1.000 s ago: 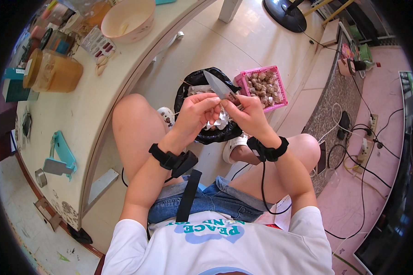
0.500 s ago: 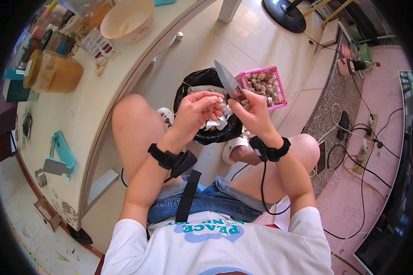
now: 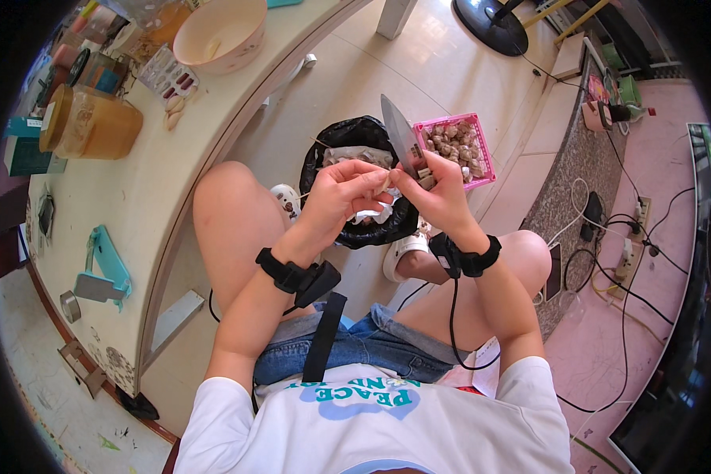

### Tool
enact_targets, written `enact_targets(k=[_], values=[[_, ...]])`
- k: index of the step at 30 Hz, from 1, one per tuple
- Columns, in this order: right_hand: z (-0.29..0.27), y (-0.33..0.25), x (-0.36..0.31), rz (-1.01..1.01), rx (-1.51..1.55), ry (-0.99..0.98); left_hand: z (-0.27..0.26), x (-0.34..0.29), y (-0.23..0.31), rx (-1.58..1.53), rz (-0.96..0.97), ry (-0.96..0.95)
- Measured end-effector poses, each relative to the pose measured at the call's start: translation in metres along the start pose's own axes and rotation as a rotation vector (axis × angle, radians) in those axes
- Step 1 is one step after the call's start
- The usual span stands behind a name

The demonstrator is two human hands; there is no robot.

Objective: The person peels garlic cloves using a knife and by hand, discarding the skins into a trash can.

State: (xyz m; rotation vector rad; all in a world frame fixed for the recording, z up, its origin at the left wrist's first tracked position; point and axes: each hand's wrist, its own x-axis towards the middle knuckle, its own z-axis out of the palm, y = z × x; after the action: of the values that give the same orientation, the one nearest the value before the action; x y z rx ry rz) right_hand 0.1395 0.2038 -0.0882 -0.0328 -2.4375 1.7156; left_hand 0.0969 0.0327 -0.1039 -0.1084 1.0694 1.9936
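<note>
1. While the right hand [image 3: 436, 189] wraps its fingers around the handle of a knife [image 3: 399, 130], the blade points up and away from the person, over the far right edge of the bin [image 3: 375, 238].
2. Above the bin, the left hand [image 3: 354, 189] is closed to a narrow pinch on a small pale piece [image 3: 384, 185], partly hidden by the fingers.
3. The right thumb reaches to the left fingertips, beside that piece; whether it presses on it, I cannot tell.
4. Inside the bin, which has a black bag over its rim, lie crumpled white scraps [image 3: 375, 213].
5. Just right of the bin, a pink basket [image 3: 487, 154] holds garlic bulbs [image 3: 454, 146].
6. Left of the bin, a table [image 3: 162, 170] carries a bowl [image 3: 233, 54] and a jar [image 3: 107, 126].
</note>
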Motion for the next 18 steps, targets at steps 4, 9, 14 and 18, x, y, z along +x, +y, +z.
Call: enact_targets(k=[4,9,14,18], values=[[0.0007,-0.0025,-0.0001,0.023,-0.011,-0.019,-0.0009,0.0001,-0.0005,-0.045,0.016,-0.014],[-0.0020,-0.0030,0.0005,-0.003,-0.080,-0.037,-0.0011,-0.0006,0.0016,-0.129,0.009,-0.062],[-0.0040,-0.0096,0.0000,-0.085,-0.121,-0.072,-0.0028,0.0001,0.0029,-0.124,0.031,-0.075],[-0.0053,-0.0050,-0.0005,-0.111,-0.148,-0.087,-0.0049,0.0009,0.0030,-0.108,0.019,-0.048]])
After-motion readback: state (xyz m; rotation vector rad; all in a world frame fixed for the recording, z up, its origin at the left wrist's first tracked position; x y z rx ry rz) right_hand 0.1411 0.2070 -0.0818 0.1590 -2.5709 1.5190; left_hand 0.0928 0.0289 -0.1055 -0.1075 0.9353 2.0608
